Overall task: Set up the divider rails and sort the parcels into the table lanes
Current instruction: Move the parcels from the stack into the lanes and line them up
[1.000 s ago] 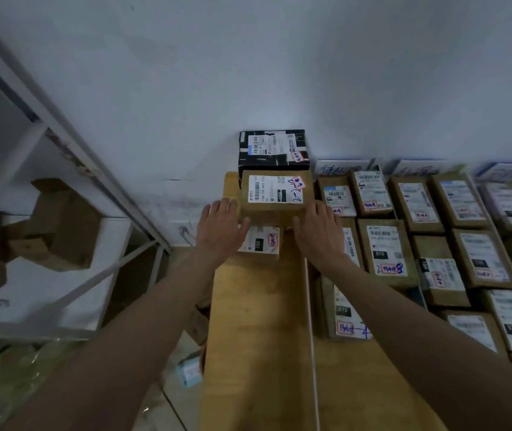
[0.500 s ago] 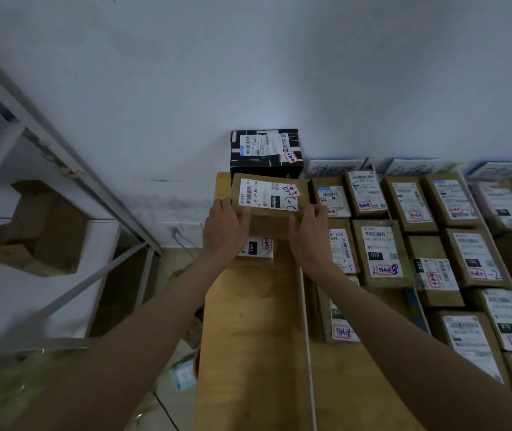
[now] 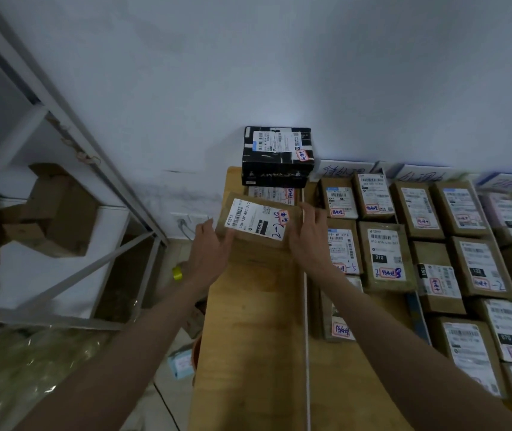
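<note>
metal shelf frame [image 3: 71, 126] far left with loose cardboard [image 3: 52, 213] behind it, off the desk. left hand [image 3: 209, 247] grips the left edge of a brown parcel [image 3: 258, 227], fingers curled under its near corner. parcel is held tilted over the far end of the leftmost lane of the wooden desk [image 3: 248, 353], label up, just in front of a black box [image 3: 276, 157] against the wall and another labelled parcel partly hidden beneath. right hand [image 3: 309, 241] clamps the parcel's right edge, thumb side on top. white divider rail [image 3: 307, 337] runs down the desk just right of that lane, looks already set. right of it, rows of labelled parcels [image 3: 435, 244] fill the other lanes, so sorting looks mostly done there. left lane is mostly bare wood; this parcel not yet set down, likely more to come.
</note>
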### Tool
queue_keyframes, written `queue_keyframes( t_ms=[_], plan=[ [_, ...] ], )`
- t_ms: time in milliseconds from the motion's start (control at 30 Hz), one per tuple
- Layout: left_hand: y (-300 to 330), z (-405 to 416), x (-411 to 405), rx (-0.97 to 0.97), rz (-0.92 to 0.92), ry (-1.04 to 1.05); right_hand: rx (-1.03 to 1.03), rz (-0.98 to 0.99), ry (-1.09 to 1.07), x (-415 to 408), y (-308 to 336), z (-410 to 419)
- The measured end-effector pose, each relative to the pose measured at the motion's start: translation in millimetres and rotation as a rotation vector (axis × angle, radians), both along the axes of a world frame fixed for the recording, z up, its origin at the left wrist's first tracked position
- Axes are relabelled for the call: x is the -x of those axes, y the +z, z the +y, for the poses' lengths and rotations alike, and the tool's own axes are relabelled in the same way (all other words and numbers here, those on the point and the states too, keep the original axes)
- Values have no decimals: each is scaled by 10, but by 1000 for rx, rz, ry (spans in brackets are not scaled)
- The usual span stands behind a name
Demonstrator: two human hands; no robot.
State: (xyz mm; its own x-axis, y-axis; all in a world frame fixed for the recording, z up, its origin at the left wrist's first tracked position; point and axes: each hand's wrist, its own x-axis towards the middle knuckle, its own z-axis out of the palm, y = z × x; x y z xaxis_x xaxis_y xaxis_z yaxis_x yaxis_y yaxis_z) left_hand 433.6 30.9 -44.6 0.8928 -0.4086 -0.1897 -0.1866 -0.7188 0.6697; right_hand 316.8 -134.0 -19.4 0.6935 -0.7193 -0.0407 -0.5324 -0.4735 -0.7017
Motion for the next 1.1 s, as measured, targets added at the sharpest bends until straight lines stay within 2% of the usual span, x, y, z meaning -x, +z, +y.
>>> queue_keyframes(
  t_ms=[133,267,433,500,633,733,867,1000,1100],
  plan=[
    [-118,-76,121,213,272,269,-200,147,44,-259,61,-288],
    [-21,-171,28,291,310,317,-208,216,64,-234,122,-325],
    [370,-367,-235,361,279,188,-434,208,122,5,228,-160],
    [498,-471,-283,324,258,108,-508,194,124,78,273,-74],
    [636,-580,-278,230,264,-28,-497,153,76,225,288,29],
    [677,-592,-171,225,265,-78,-653,100,-11,349,359,106],
    [732,-572,-3,232,234,-146,-670,28,-92,490,421,173],
    [865,-549,213,215,167,-232,-680,35,-170,636,543,205],
    [962,-478,350,176,68,-329,-654,4,-214,793,707,197]
  ],
)
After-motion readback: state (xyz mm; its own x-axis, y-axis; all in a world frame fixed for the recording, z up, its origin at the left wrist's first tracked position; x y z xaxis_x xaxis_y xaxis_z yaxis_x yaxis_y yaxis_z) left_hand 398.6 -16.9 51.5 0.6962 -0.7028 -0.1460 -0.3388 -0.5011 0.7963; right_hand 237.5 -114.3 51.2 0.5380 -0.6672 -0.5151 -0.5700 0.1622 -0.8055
